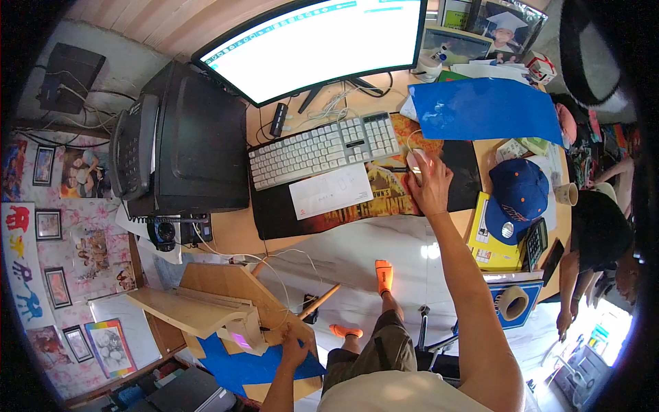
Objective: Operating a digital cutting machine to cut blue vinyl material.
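Observation:
My right hand (430, 182) rests over a pale computer mouse (414, 159) on a dark, printed desk mat (465, 180). Left of it lies a white keyboard (322, 152), with a white envelope or paper slip (330, 191) just below. A large monitor (316, 48) stands behind them, its screen lit with a mostly white page. Down at the lower left, my left hand (295, 349) is closed at the edge of wooden furniture (237, 288) with a blue surface (250, 367). What its fingers hold, if anything, is too small to make out.
A blue sheet (487, 113), a blue cap (516, 199), a yellow folder (491, 240) and a tape roll (513, 303) lie at the right. Another person (600, 226) is at the far right. A black printer-like box (199, 137) with a telephone (134, 147) occupies the left. Loose cables (281, 271) hang below.

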{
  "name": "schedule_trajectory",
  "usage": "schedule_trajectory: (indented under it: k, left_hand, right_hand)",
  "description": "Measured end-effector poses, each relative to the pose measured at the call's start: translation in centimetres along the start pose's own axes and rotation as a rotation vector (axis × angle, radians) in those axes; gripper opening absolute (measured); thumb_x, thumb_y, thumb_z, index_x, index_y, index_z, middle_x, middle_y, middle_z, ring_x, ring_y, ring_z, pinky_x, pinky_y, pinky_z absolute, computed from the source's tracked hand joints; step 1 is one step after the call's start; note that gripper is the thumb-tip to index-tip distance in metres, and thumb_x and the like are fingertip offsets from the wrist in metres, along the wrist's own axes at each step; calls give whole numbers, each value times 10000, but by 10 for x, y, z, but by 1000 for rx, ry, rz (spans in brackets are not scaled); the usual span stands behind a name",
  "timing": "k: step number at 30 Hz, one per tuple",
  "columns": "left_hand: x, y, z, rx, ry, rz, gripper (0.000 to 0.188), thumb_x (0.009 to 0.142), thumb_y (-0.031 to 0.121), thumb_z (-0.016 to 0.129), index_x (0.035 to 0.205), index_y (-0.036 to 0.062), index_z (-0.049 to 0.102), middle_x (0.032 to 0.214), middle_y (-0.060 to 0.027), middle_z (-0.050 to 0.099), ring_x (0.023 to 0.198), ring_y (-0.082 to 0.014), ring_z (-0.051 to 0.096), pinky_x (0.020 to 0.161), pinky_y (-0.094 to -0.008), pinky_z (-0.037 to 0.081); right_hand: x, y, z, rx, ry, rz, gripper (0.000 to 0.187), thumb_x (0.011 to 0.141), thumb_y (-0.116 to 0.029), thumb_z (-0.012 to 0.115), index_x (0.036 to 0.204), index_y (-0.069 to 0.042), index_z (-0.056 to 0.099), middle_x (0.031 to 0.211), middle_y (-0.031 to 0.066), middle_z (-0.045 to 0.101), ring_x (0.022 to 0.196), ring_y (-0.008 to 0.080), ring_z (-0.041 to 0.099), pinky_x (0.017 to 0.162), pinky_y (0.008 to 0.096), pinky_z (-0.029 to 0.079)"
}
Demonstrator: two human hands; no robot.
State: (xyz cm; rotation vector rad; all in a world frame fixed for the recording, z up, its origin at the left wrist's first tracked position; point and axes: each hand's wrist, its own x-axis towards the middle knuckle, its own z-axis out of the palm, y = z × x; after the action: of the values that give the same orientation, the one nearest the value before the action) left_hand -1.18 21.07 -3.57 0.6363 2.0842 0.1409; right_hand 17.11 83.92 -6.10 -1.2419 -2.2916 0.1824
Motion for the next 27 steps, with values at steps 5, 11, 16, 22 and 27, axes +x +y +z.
schedule_trajectory:
  k: [5,11,16,22,27]
  left_hand:
    - [-5,18,-2,16,35,-68,1088,927,400,755,1659,-60,96,1683,-354,211,1575,-537,153,1301,-561,137]
    - [-2,8,-2,43,12,-64,1080,934,421,749,1656,-62,107,1684,-364,198,1580,-532,142,1302,-564,128]
    - [-3,12,-1,61,6,-63,1093,936,438,743,1657,-58,87,1682,-376,186,1580,-533,140,1302,-563,119]
    - [-5,16,-2,62,28,-81,1102,940,439,733,1657,-63,64,1679,-391,165,1580,-536,137,1301,-563,116]
    - [-6,2,3,45,64,-27,1093,935,412,741,1655,-66,73,1680,-384,177,1574,-545,142,1296,-577,120]
  right_hand:
    - [0,2,0,-20,-17,11,687,884,-261,785,1520,-231,528,1428,142,540,1232,309,544,1040,529,380]
    - [2,-2,-1,-18,-28,18,685,880,-264,787,1515,-223,535,1433,138,539,1243,307,544,1041,523,383]
    - [1,0,-2,-22,8,2,669,874,-261,793,1497,-218,555,1432,126,544,1221,302,559,1046,524,389]
    - [1,0,-3,18,-26,-45,654,889,-256,784,1501,-221,555,1421,130,552,1199,303,562,1042,513,398]
    - [1,-1,2,18,1,-46,644,901,-252,777,1504,-220,555,1408,134,558,1205,314,554,1041,509,399]
